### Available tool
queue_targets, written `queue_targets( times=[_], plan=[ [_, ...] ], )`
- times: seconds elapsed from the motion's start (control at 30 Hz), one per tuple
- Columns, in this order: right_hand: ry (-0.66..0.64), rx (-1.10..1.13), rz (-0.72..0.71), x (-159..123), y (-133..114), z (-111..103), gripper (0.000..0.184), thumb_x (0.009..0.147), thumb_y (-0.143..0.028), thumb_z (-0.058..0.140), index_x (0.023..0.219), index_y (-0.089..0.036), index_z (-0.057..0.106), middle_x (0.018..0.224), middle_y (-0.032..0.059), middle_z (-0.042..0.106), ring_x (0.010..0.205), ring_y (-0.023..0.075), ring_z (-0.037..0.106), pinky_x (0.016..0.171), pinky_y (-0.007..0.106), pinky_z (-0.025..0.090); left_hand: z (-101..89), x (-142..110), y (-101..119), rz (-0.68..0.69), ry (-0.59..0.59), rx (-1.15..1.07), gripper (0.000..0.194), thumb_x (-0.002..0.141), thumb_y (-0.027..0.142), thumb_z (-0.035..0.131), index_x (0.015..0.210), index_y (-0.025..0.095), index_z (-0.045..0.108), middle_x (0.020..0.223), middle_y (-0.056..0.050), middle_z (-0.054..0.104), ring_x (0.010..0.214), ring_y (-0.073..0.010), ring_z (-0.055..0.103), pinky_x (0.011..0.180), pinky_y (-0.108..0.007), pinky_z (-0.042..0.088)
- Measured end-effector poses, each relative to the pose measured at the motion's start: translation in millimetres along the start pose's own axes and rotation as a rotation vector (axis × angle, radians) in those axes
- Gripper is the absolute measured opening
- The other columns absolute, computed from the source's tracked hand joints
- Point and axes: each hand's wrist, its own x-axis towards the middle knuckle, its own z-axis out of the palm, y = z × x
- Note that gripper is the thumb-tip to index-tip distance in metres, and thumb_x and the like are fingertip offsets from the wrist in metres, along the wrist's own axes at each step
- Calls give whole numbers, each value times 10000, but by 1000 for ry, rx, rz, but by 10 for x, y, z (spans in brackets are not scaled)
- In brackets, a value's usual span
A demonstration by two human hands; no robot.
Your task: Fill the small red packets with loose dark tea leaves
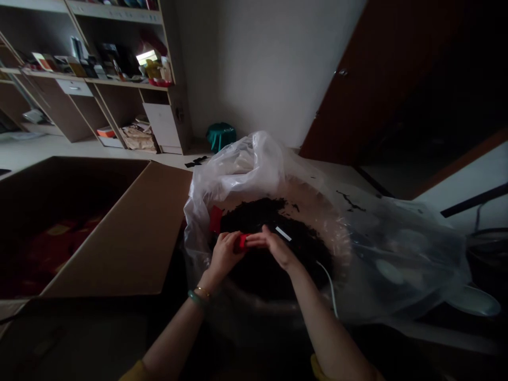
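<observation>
My left hand (pixel 227 253) is closed around a small red packet (pixel 241 242) above a plastic-lined round container. Close by, my right hand (pixel 273 246) points its stretched fingers at the packet's end; whether they touch it is hard to see. Beneath both hands lies a heap of dark, dry, leaf-like flakes (pixel 254 211). Another red piece (pixel 215 219) stands at the heap's left edge. A small bright white rectangle (pixel 283 233) shows behind my right hand, and a white cable (pixel 332 288) runs over the container's near right side.
Clear plastic sheeting (pixel 260 153) drapes over the container's rim and spreads right. At left stands an open cardboard box (pixel 115 243) with red packets (pixel 59 238) inside. Behind are a shelf unit (pixel 177 111), a green bag-like item (pixel 220 136) and a brown door (pixel 349 106).
</observation>
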Motion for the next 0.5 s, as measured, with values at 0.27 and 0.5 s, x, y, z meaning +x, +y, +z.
queue_targets(
  times=[0.27, 0.5],
  plan=[
    [200, -914, 40, 1167, 120, -29, 670, 773, -489, 632, 1356, -204, 464, 1444, 164, 411, 1357, 338, 313, 1091, 509, 211, 36, 35, -140, -288, 264, -283, 480, 620, 224, 769, 1080, 196, 635, 1007, -68, 624, 836, -183, 642, 691, -325, 589],
    [-168, -1406, 143, 1678, 204, 345, 663, 842, -595, 452, 1416, -279, 356, 1450, 215, 343, 1315, 431, 320, 973, 638, 253, 65, 35, -206, -352, 356, -344, 530, 590, 339, 787, 1065, 170, 628, 994, -81, 614, 779, -190, 657, 658, -335, 594]
  ],
)
